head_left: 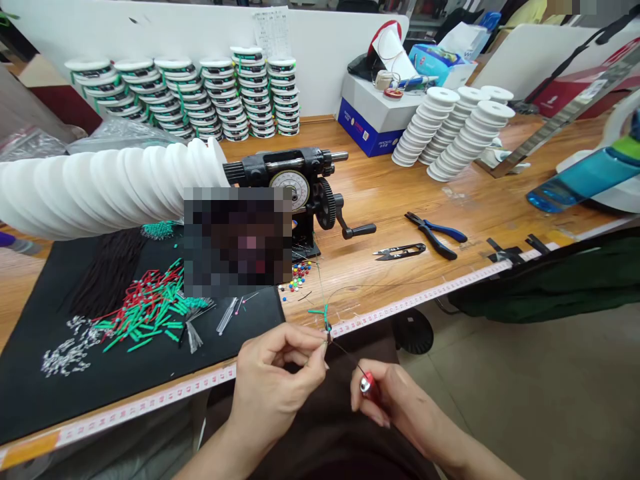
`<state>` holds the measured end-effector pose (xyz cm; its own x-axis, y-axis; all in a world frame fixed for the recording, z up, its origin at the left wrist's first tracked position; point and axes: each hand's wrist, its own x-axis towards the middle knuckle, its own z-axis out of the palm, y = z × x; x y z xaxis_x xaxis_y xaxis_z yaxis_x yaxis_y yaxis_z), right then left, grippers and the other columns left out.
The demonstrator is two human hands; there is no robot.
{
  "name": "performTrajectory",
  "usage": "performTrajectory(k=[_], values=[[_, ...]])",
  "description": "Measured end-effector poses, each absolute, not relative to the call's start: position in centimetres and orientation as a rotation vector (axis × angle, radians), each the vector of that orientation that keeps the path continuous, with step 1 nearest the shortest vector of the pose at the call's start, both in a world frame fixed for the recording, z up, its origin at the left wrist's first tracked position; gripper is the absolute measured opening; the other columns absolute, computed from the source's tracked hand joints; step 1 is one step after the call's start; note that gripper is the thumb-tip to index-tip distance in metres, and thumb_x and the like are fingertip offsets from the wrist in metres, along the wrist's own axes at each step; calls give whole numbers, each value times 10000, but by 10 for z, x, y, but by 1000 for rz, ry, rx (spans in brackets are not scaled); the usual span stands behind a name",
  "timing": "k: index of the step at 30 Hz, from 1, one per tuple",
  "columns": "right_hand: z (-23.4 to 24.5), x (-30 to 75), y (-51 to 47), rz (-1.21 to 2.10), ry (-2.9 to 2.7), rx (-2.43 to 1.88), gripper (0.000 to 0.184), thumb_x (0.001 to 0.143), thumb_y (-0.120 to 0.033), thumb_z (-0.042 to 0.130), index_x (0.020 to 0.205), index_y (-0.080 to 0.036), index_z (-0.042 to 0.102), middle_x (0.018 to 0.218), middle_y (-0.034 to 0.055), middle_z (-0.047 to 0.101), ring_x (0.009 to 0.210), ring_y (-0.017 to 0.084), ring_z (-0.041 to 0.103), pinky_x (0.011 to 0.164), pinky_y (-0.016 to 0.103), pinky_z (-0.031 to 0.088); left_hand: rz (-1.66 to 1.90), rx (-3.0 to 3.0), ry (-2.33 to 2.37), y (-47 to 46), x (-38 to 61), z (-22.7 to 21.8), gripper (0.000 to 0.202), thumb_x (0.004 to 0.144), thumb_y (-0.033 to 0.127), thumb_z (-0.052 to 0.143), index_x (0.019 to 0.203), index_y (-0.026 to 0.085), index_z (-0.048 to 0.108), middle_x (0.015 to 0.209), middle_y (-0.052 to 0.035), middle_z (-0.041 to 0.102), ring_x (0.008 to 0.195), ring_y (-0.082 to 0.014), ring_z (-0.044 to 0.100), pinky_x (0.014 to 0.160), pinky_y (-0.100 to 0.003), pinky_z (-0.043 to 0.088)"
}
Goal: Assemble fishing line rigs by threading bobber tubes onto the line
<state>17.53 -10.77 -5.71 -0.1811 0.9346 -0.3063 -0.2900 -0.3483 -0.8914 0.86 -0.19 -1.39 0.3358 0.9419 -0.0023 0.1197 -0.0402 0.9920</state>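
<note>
Your left hand [275, 373] is pinched, thumb and forefinger together on a thin dark line [349, 355]; a short piece of bright green tubing [326, 313] stands just beyond those fingertips, over the table's edge. The line slants down from the pinch toward your right hand [405, 403], whose fingers are curled around a small red lighter with a silver metal top [369, 387]. Left of your hands, a flat black mat [30, 373] bears a loose heap of red and green tubes [150, 310]. At the back, a grey-and-blue cardboard box [367, 130] stands beside a blue tissue box [433, 63] with white tissue [463, 40] poking out. You have a crinkled clear plastic bag [130, 135] behind the white spools [110, 187]; its contents are unclear.
</note>
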Motion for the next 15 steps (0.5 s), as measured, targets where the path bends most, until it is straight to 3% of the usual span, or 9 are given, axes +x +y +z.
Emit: performTrajectory(k=[2, 4, 15], values=[[-59, 172, -105, 1687, -827, -1132, 670, 1017, -659, 330, 672, -149, 594, 577, -13, 426, 533, 117, 335, 563, 286, 267, 905, 1456, 1039, -2, 9, -15, 75, 725, 135, 726, 655, 163, 722, 653, -28, 748, 464, -122, 659, 450, -168, 547], [-61, 168, -103, 1684, -775, -1136, 616, 1017, -591, 396, 589, -170, 536, 576, -6, 427, 555, 130, 346, 587, 298, 273, 905, 1466, 1050, -3, 8, -16, 73, 725, 137, 726, 656, 163, 723, 652, -28, 748, 463, -123, 658, 450, -171, 548], [-73, 159, -109, 1586, -690, -1137, 579, 1026, -585, 378, 607, -196, 472, 605, -11, 383, 587, 146, 329, 589, 310, 263, 926, 1569, 1037, -3, 7, -23, 86, 743, 118, 712, 673, 166, 722, 684, -20, 756, 479, -112, 665, 467, -158, 547]])
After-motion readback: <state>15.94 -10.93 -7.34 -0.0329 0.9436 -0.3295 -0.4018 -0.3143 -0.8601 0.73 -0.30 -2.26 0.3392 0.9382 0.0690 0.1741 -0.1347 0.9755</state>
